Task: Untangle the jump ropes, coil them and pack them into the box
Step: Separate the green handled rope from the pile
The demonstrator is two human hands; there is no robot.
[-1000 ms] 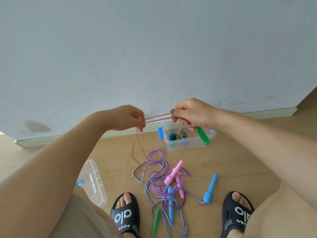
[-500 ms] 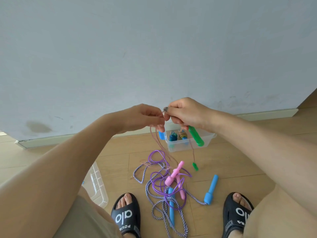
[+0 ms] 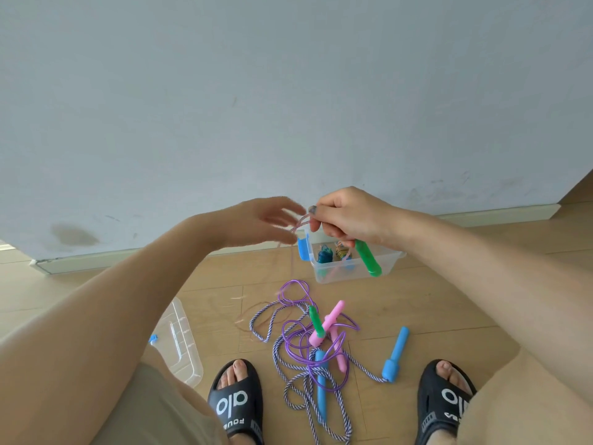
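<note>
Jump rope with green handle gripped by right hand; left hand spread, blurred

- The box is open on top, but the right hand and its green handle hang over the opening
- Coiled ropes fill the box's left part
- The rope tangle covers the floor between the two sandals
- A blue handle lies apart at the tangle's right, with bare floor round it
- The lid lies left of the tangle, bare boards between them
</note>
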